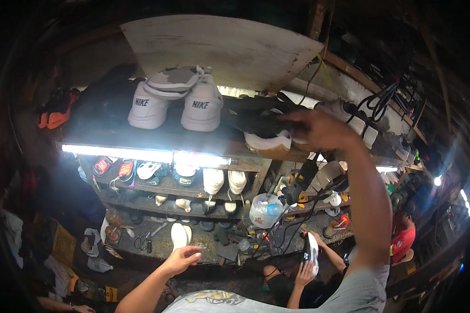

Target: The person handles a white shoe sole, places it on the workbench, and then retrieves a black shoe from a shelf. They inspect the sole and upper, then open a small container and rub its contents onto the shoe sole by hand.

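Observation:
My right hand point(321, 129) reaches up to the top shelf, index finger stretched toward a black shoe point(269, 128) with a white and tan sole. Part of a neighbouring shoe lies hidden behind this hand; I cannot make out whether my fingers touch either one. Low over the workbench point(156, 248), my left hand point(184, 261) has its fingers apart. Just beyond it, a pair of cream shoe soles point(180, 235) is partly covered by the hand. To the left of the black shoe, white sneakers point(201, 107) stand heel outward, with a grey and white shoe point(173, 79) on top.
Lit tubes point(117, 153) run along the shelf edge above rows of shoes point(214, 180). A white bucket point(266, 210), power tool point(304, 177), cables and scissors point(142, 241) crowd the bench. At lower right another person's hands hold a black-and-white shoe point(310, 254); someone in red point(403, 242) sits beyond.

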